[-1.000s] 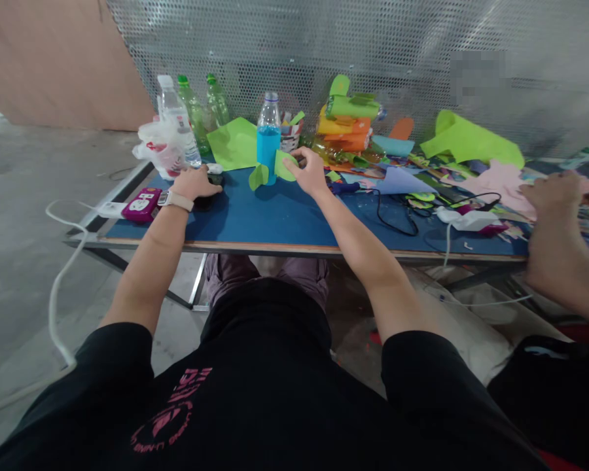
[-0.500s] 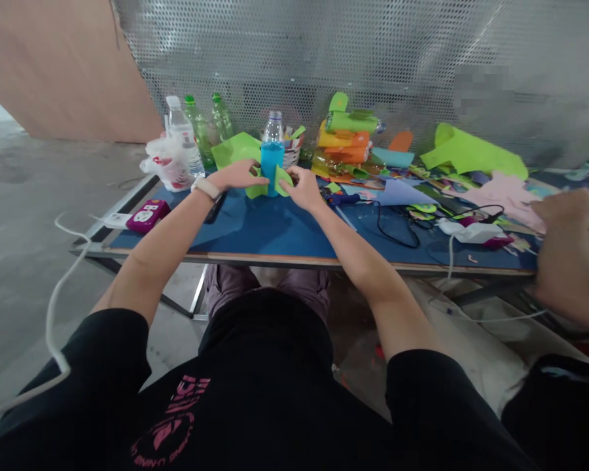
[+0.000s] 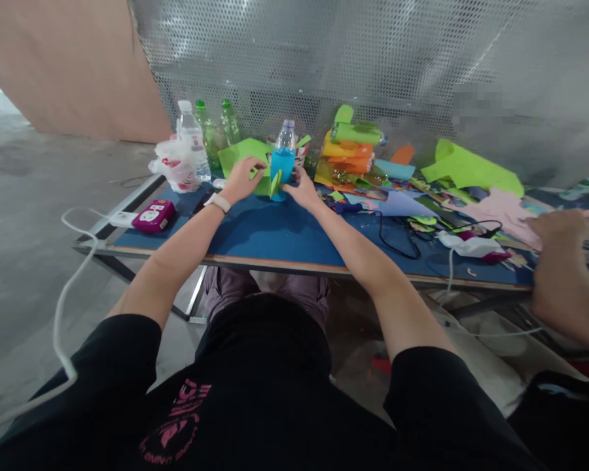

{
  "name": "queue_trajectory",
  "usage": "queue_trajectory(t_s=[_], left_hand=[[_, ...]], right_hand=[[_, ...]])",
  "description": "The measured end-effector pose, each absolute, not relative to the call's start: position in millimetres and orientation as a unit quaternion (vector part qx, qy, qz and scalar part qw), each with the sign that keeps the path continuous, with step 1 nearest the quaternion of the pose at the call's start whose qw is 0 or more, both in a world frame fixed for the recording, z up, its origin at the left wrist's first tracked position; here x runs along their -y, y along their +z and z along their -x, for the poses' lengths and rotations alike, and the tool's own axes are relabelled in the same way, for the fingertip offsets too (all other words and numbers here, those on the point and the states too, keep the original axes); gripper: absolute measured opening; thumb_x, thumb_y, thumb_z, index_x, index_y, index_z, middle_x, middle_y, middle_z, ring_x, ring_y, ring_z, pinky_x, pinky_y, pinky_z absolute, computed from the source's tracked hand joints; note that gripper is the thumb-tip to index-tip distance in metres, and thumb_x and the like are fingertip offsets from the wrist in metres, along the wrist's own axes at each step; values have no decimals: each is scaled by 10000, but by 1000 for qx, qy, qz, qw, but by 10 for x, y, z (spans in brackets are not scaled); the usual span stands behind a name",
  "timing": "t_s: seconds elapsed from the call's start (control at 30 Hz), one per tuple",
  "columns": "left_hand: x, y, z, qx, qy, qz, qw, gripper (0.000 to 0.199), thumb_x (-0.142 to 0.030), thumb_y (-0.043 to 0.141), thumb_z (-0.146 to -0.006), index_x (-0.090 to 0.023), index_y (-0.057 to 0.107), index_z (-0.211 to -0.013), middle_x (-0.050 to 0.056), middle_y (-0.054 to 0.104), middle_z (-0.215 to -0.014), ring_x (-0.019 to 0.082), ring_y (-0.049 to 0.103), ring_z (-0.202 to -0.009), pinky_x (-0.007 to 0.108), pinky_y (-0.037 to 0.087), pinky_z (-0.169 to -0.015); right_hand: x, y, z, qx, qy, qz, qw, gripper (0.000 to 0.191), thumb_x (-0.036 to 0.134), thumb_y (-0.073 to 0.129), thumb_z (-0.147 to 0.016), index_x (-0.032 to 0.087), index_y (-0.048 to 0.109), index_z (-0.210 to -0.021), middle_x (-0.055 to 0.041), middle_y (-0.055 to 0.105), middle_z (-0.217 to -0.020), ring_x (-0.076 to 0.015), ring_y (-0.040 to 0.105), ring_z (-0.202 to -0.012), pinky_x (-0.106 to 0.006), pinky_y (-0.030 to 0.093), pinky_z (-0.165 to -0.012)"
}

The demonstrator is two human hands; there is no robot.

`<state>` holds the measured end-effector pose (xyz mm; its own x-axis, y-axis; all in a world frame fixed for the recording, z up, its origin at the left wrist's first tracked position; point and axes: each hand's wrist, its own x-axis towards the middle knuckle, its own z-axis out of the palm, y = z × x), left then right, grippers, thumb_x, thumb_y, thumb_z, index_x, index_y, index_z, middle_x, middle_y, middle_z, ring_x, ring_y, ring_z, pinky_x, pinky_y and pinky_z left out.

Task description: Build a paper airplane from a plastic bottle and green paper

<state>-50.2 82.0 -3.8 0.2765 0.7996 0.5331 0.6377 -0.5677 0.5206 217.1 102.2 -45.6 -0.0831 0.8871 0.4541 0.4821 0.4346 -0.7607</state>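
Note:
A plastic bottle (image 3: 283, 160) with a clear neck and a bright blue lower part stands upright on the blue table. Light-green pieces (image 3: 275, 183) stick out from its front. My right hand (image 3: 304, 190) grips the bottle low on its right side, with the thumb in front. To the left of the bottle, my left hand (image 3: 244, 179) hovers with thumb and fingers bent and apart, seemingly holding nothing. Behind that hand lies a large light-green sheet (image 3: 235, 154), partly hidden by it.
Left are a clear water bottle (image 3: 192, 140), green bottles (image 3: 230, 124), a white plastic bag (image 3: 175, 167) and a purple box (image 3: 154, 216). Right are wrapped orange and green bottles (image 3: 351, 150), paper scraps, a cable and a white device (image 3: 471, 245). A co-worker's hand (image 3: 562, 226) works far right.
My left hand has come off the bottle's green piece and drawn back a little. The bottle has turned, so its green pieces now face the front. The view has shifted slightly.

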Motion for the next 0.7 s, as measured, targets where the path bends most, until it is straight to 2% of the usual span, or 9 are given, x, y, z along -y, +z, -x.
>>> queue_trajectory(t_s=[0.07,0.1,0.17,0.23,0.27,0.33,0.47,0.57,0.7], left_hand=[[-748,-76,482,-402,425,-797,148,521,-540,477,-1259,-203,817,-1463,204,907,-1450,353,843,-1398,561,635,-1355],[-725,-104,474,-375,436,-801,168,596,-620,443,-1272,-202,795,-1510,200,914,-1431,353,853,-1390,560,644,-1340],[-711,-164,458,-335,442,-809,193,739,-794,531,-1221,-201,743,-1608,207,911,-1459,379,854,-1430,574,641,-1345],[-740,-206,445,-329,441,-812,193,851,-849,734,-1104,-197,711,-1651,229,892,-1525,420,836,-1490,594,633,-1360],[-767,-217,441,-337,442,-811,184,858,-817,818,-1055,-192,720,-1634,238,883,-1547,437,825,-1510,601,629,-1368],[-831,-222,441,-359,450,-801,164,749,-704,904,-1005,-178,780,-1523,241,882,-1538,454,817,-1513,602,628,-1378],[-942,-228,471,-402,459,-766,200,456,-538,892,-1016,-183,844,-1297,185,915,-1381,436,849,-1421,580,696,-1303],[-963,-262,491,-448,472,-726,222,467,-482,917,-1011,-187,841,-1365,171,913,-1355,459,825,-1463,645,714,-1281],[-923,-286,499,-462,461,-727,213,602,-470,936,-1021,-150,812,-1515,248,870,-1524,483,741,-1588,716,655,-1352]], right_hand=[[-996,-490,-2104,715,231,493,438,857,368,967,-828,269,618,-1605,-202,824,-1655,-436,817,-1524,-748,612,-1427],[-974,-512,-2073,720,227,498,427,887,325,952,-802,267,600,-1614,-208,828,-1640,-457,815,-1522,-774,614,-1413],[-930,-561,-2022,727,207,503,419,894,303,938,-789,268,574,-1605,-223,823,-1616,-497,797,-1535,-819,612,-1386],[-901,-605,-1986,720,185,512,430,863,336,952,-807,274,557,-1572,-243,795,-1621,-519,767,-1567,-842,604,-1377],[-892,-622,-1974,712,172,522,437,852,362,969,-815,270,550,-1552,-257,773,-1632,-526,749,-1584,-846,596,-1382],[-885,-651,-1958,699,145,542,445,857,401,1011,-818,258,538,-1519,-286,728,-1643,-541,718,-1604,-848,582,-1391],[-896,-696,-1977,698,118,557,435,895,458,1093,-822,253,532,-1488,-290,697,-1594,-550,693,-1601,-832,574,-1393],[-920,-720,-2040,711,124,548,422,885,561,1096,-859,263,545,-1484,-267,704,-1552,-523,737,-1512,-824,613,-1347],[-939,-711,-2141,733,138,504,435,919,676,1089,-853,285,558,-1492,-237,760,-1496,-495,799,-1364,-835,673,-1248]])
